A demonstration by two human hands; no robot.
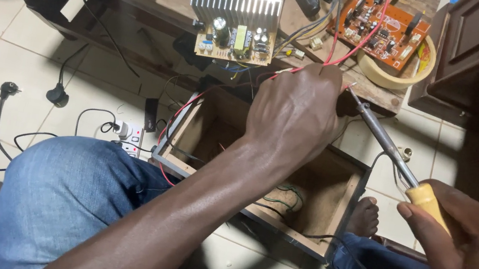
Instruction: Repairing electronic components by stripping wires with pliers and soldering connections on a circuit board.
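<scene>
1. Left hand [297, 115] is closed, pinching red wires [356, 47] up by the edge of the bench [380, 96]. The fingertips are hidden behind the hand, so I can't tell exactly how it grips.
2. Right hand [476, 255] is wrapped around the yellow handle of a soldering iron [389, 142], with the metal shaft angled up-left and the tip right next to the left hand's fingers.
3. On the bench: a tan board [238, 22] with a finned heatsink, and an orange board [381, 29] sitting on a tape roll [392, 79] (the red wires run up toward it).
4. Below the hands is an open wooden box [259, 170] on the tile floor, a few wires inside.
5. Power strip [130, 136] sits just left of the box, near the knee in jeans.
</scene>
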